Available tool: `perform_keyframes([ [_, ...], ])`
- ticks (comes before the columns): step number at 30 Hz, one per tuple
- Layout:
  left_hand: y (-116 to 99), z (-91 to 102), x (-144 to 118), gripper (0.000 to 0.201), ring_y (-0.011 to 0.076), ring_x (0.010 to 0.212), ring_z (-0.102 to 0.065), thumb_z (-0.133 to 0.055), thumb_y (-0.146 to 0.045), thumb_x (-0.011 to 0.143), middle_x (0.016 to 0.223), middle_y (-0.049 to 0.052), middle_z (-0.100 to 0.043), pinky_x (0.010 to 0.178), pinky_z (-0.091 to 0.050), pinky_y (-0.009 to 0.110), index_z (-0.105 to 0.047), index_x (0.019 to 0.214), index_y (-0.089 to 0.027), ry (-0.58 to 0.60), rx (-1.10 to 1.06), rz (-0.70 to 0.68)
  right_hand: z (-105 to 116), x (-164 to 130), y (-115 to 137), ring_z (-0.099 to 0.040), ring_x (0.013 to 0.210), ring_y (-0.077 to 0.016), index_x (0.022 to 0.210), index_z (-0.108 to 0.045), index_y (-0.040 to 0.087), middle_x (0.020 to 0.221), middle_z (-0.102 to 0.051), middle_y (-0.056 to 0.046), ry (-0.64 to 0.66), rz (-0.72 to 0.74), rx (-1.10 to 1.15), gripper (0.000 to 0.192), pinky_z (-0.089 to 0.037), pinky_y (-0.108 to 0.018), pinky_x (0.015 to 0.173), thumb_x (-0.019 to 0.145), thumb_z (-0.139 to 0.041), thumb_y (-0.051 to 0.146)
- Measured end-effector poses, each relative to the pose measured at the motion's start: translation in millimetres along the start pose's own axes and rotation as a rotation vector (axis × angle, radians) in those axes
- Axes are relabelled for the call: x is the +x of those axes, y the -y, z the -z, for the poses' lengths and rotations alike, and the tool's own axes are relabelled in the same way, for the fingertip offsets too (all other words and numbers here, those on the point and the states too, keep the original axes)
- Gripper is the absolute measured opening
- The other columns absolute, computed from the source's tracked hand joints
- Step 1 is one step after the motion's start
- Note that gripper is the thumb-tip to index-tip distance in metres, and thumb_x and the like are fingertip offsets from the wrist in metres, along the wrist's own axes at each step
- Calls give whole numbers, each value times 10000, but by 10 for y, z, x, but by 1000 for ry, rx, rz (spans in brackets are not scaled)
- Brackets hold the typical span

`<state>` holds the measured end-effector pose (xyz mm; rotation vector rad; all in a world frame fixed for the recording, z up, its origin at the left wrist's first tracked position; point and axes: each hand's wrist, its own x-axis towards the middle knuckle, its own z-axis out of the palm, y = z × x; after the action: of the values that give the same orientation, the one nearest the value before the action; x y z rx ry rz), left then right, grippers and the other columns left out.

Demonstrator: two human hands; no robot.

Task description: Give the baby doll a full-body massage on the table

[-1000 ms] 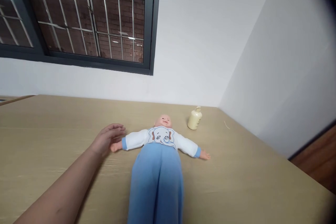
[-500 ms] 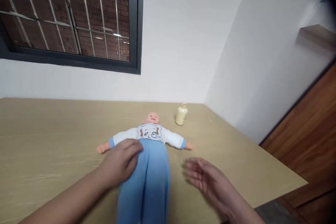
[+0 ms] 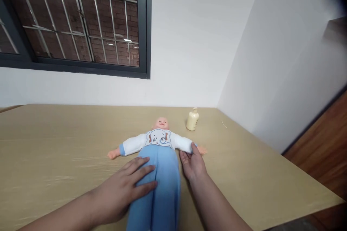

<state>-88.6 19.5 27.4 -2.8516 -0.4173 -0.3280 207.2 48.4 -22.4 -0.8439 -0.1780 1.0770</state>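
A baby doll (image 3: 162, 124) lies on its back on the table, arms spread, in a white top with an elephant print and blue trousers (image 3: 165, 180). My left hand (image 3: 132, 184) rests on the trousers with its fingers spread. At the doll's arm on the right side, my right hand (image 3: 193, 162) has its thumb over the white sleeve (image 3: 182, 142) near the blue cuff, and its fingers curl beneath. The other sleeve (image 3: 134, 143) stretches out to the left, untouched.
A cream bottle (image 3: 192, 120) stands on the tan table (image 3: 67, 133), right of the doll's head. A thin pale strand (image 3: 224, 124) lies farther right. Behind are a white wall (image 3: 187, 43) and a barred window (image 3: 108, 25); the table's edge runs along the right.
My right hand has moved up and left from beside the doll onto its sleeve. My left hand's fingers have spread across the trousers. The whole view has shifted slightly.
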Motion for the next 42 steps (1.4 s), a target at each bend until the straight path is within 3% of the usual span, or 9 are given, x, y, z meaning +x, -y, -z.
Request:
perform_keyframes([
  [7,-77,-120,25,760,432,1436,-290,-583,-22,743,1537,112,-412,1060,-389,655,-481,1439,-311,-69,37,-74,-342,118,-69,-664,612,-117,1102,-621,226,933,-735,-9,-169,57,-46,475,-468,-155,421,697,-842,336],
  [11,-194,-104,82,490,432,1400,-357,-643,-169,787,1450,136,-513,1051,-396,663,-625,1269,-256,-198,-7,-87,-329,242,-126,-731,756,-230,1129,-629,163,951,-754,-80,-134,223,-320,553,-571,-272,538,680,-813,428],
  [15,-336,-228,162,205,306,1343,-477,-674,-254,876,1313,47,-640,1138,-364,557,-690,1078,-286,-407,22,-60,-209,331,-13,-724,886,-307,984,-698,135,922,-756,-131,-143,417,-869,435,-574,-343,686,731,-694,488],
  [19,-432,-479,242,320,212,1213,-596,-659,-400,911,1112,45,-727,1183,-345,459,-672,1164,-203,-557,86,-20,-162,363,146,-694,951,-327,936,-709,168,924,-744,-112,-116,488,-1054,351,-537,-362,765,712,-672,436],
  [24,-439,-574,286,397,266,1188,-626,-623,-475,912,1029,100,-740,1047,-507,463,-657,1141,-153,-609,4,151,-224,371,240,-679,938,-293,1066,-664,169,996,-718,-103,22,663,-1294,368,-517,-347,759,778,-589,386],
  [28,-324,-309,266,238,245,1156,-649,-610,-290,930,1062,88,-730,1019,-529,425,-635,1149,-201,-550,-74,77,-392,290,338,-640,1057,-281,1273,-571,195,1156,-677,-107,213,835,-1456,458,-490,-338,831,831,-556,316],
  [32,-184,-98,218,335,240,1086,-675,-615,-263,910,1209,141,-667,892,-590,356,-579,1241,-227,-475,-182,53,-572,186,427,-624,1091,-271,1332,-542,247,1258,-642,-87,434,844,-1719,484,-468,-324,846,851,-578,290],
  [38,-61,-252,185,465,242,1186,-622,-647,-225,899,1509,110,-431,893,-580,321,-527,1336,-331,-430,-537,226,-611,151,376,-563,1150,-275,1535,-305,255,1327,-571,-123,605,942,-1990,722,-431,-339,903,855,-528,159],
  [42,16,-291,242,460,244,1220,-603,-673,-207,879,1433,82,-518,959,-554,344,-571,1311,-330,-470,-682,284,-588,137,325,-556,1121,-263,1533,-305,318,1336,-555,-106,646,977,-2092,756,-397,-333,908,839,-501,91],
])
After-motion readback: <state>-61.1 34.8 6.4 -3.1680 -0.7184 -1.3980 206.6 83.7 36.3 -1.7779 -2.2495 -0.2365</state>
